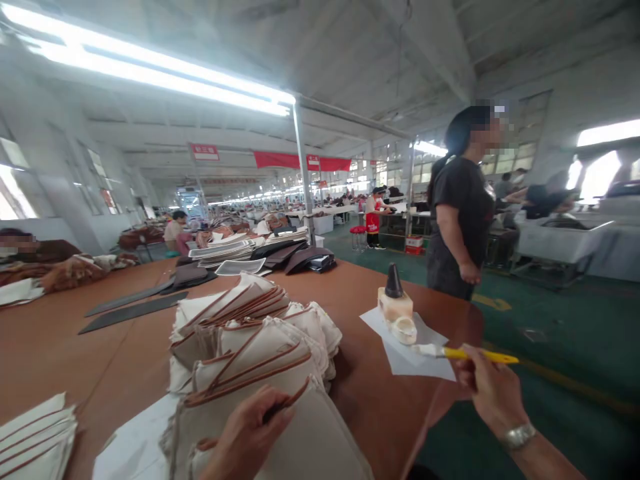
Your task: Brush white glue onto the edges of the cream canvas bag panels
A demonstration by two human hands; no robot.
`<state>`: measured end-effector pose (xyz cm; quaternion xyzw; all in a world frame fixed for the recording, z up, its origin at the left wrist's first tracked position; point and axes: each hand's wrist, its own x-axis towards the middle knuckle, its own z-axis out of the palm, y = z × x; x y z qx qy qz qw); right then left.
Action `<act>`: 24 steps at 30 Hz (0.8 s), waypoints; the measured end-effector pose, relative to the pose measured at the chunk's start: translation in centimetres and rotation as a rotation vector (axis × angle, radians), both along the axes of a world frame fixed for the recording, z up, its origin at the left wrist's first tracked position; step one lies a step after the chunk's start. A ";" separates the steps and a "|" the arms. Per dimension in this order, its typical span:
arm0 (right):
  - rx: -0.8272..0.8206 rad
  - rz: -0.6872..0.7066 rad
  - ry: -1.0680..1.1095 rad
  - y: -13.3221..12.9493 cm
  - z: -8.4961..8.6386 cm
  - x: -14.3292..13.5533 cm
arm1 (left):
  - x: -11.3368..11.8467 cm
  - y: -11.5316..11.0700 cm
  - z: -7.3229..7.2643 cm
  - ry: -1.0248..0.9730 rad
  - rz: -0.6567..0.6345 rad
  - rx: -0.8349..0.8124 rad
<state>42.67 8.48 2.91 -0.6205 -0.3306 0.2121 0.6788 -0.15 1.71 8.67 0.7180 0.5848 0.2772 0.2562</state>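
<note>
My right hand (493,387) is closed round the yellow handle of a brush (470,355). The pale bristles point left, close to a small round cup (404,330) of whitish stuff. Behind the cup stands a cream-coloured block-shaped bottle (395,305) with a black cone cap, on white paper (420,360). At the bottom centre, my left hand (257,427) pinches the brown-trimmed edge of a cream fabric piece (320,433). That piece lies at the front of a stack of similar cream pieces (260,333) with brown piping.
More cream pieces (37,437) lie at the lower left of the brown table (130,360). Dark strips (135,310) and stacked panels (300,257) lie farther back. A person in dark clothes (457,213) stands beyond the right edge, near a white cart (560,237).
</note>
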 end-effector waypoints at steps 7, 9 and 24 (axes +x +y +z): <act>0.169 0.407 0.404 -8.2 5.3 -9.4 | 1.3 -0.9 -1.1 -0.005 -0.130 0.026; 0.216 0.506 0.404 -9.8 6.9 -11.2 | 2.2 -2.0 -0.4 -0.011 -0.161 0.060; 0.380 0.495 -0.421 -13.3 11.3 -13.7 | 4.4 -6.2 2.7 -0.118 -0.286 0.037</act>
